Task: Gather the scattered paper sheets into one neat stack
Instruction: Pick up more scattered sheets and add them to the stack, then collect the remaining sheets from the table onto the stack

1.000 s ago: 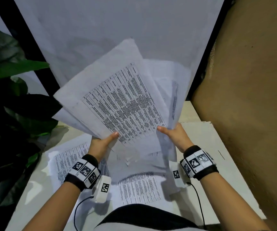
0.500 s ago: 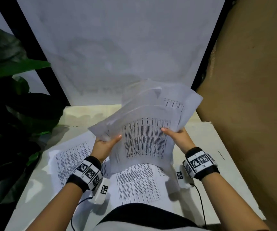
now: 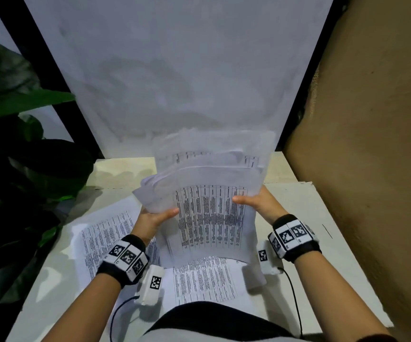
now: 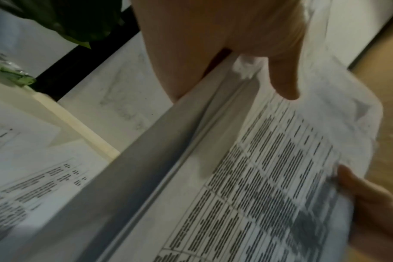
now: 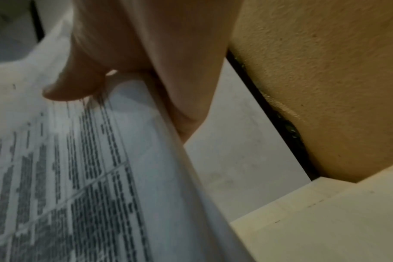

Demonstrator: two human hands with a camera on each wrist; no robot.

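Observation:
I hold a loose bundle of printed sheets [image 3: 211, 213] above the table, its far edges fanned and uneven. My left hand [image 3: 153, 219] grips the bundle's left edge, thumb on top. My right hand [image 3: 256, 202] grips the right edge, thumb across the printed table. The left wrist view shows the bundle [image 4: 247, 186] edge-on under my left hand's thumb [image 4: 283, 83]. In the right wrist view my right hand's thumb [image 5: 74, 86] presses the top sheet [image 5: 67, 177]. Two more printed sheets lie flat below: one at the left [image 3: 105, 235], one near my body [image 3: 204, 280].
The white table [image 3: 323, 255] meets a tan wall [image 3: 372, 144] at the right. A white sheet backdrop [image 3: 174, 70] hangs behind. A dark-leaved plant [image 3: 14, 144] stands left of the table. Cables run from both wrist cameras along the near table edge.
The bundle has come down from high in front of me to just above the table. Its fanned sheets have drawn closer together between both hands.

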